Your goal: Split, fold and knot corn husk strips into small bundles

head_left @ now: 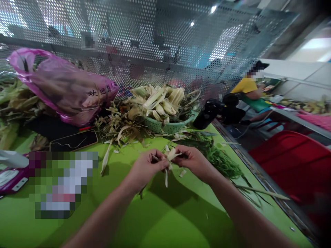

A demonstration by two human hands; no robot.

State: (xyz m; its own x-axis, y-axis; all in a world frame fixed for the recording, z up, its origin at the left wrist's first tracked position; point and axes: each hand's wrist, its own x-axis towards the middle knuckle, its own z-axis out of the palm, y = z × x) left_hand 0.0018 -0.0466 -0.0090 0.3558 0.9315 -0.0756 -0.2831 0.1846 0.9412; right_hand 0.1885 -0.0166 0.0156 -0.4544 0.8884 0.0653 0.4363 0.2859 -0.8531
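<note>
Both my hands meet over the green table [165, 213], pinching a small pale husk-covered piece [170, 156]. My left hand [146, 167] is closed on its left side, and thin pale strips hang down below the fingers. My right hand [192, 160] is closed on its right side. Just beyond my hands, a green basket [168, 126] is piled with pale husks and peeled pieces. Loose husk scraps [121, 129] lie left of the basket.
A pink plastic bag [64, 91] and a dark phone [73, 140] lie at the back left, with green husked ears beyond. Green leafy stalks [222, 162] spread along the right edge. A perforated metal screen [155, 44] backs the table. A person in yellow [248, 88] sits far right.
</note>
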